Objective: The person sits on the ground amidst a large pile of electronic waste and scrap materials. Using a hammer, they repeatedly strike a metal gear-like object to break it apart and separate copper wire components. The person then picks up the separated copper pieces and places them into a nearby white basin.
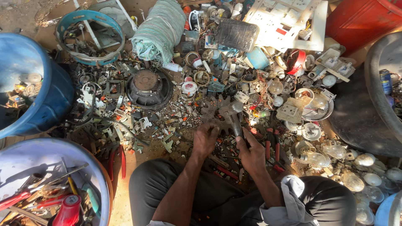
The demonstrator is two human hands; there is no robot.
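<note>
My right hand is closed around the dark handle of a hammer, whose metal head points up and away over the scrap on the ground. My left hand rests fingers-down on small broken pieces just left of the hammer handle; what it presses on is hidden under the fingers. Red-handled pliers lie right of my right hand. My knees in dark trousers frame the bottom of the view.
A round black speaker lies ahead left. Blue drums stand at left, a tub of tools at lower left, a black basin at right. Light bulbs, white switch plates and a rolled sack lie about.
</note>
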